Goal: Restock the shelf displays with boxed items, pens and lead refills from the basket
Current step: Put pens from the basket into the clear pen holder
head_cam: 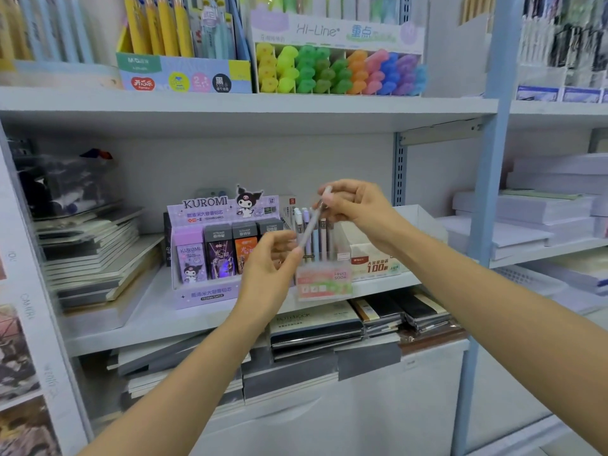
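A pale, slim pen (312, 223) is held tilted between both hands in front of the middle shelf. My right hand (357, 209) pinches its upper end; my left hand (274, 258) grips its lower end. Just behind stands the Fruit Soda pen display (324, 283) with several pastel pens upright in it. To its left sits the purple Kuromi lead refill display (210, 255) holding several small boxes. The basket is out of view.
A white open box (378, 258) marked 100 stands right of the pen display. Notebooks (95, 255) are stacked at the shelf's left and below (329, 327). A highlighter display (339, 70) and pen boxes (184, 70) fill the upper shelf. A blue upright (487, 179) divides off paper stacks.
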A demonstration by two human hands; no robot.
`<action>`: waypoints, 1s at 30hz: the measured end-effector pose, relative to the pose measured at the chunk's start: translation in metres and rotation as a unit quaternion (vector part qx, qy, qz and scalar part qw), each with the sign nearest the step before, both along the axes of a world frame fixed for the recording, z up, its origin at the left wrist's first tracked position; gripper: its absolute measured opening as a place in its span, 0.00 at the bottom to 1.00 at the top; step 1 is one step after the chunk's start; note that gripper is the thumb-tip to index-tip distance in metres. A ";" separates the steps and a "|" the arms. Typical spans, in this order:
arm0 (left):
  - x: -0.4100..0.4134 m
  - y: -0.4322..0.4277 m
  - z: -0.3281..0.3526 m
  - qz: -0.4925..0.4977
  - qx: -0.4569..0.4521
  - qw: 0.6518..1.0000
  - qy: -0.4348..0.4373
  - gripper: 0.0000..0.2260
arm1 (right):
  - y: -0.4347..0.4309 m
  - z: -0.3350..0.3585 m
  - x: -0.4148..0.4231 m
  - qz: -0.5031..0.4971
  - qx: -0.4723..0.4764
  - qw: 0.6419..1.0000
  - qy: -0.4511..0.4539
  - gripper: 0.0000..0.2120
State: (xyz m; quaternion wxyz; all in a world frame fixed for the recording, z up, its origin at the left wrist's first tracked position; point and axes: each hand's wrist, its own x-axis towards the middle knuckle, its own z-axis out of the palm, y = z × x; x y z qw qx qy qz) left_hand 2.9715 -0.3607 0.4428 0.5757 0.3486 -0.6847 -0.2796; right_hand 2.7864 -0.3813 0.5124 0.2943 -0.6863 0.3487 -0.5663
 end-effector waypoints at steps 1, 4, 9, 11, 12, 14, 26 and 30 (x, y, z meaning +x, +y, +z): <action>0.003 -0.001 -0.001 0.043 -0.043 0.997 -0.041 0.11 | -0.001 0.005 -0.005 -0.029 -0.013 0.999 -0.023 0.07; 0.009 -0.008 -0.008 0.094 -0.136 0.963 -0.214 0.18 | -0.008 0.013 -0.015 -0.118 -0.058 0.991 -0.031 0.08; 0.009 -0.017 -0.025 0.093 -0.184 0.906 -0.370 0.24 | -0.025 -0.005 -0.007 -0.179 -0.057 0.980 0.066 0.10; 0.009 -0.017 -0.030 0.086 -0.187 0.905 -0.373 0.25 | -0.031 -0.016 0.000 -0.183 -0.058 0.977 0.094 0.10; 0.010 -0.018 -0.032 0.084 -0.186 0.904 -0.376 0.26 | -0.034 -0.020 0.004 -0.184 -0.062 0.975 0.107 0.10; 0.010 -0.019 -0.036 0.085 -0.189 0.899 -0.385 0.26 | -0.037 -0.023 0.009 -0.186 -0.071 0.971 0.130 0.10; 0.009 -0.021 -0.044 0.088 -0.193 0.900 -0.382 0.28 | -0.046 -0.022 0.010 -0.174 -0.090 0.963 0.187 0.11; 0.010 -0.021 -0.043 0.092 -0.191 0.895 -0.393 0.28 | -0.055 -0.027 0.016 -0.199 -0.084 0.951 0.223 0.08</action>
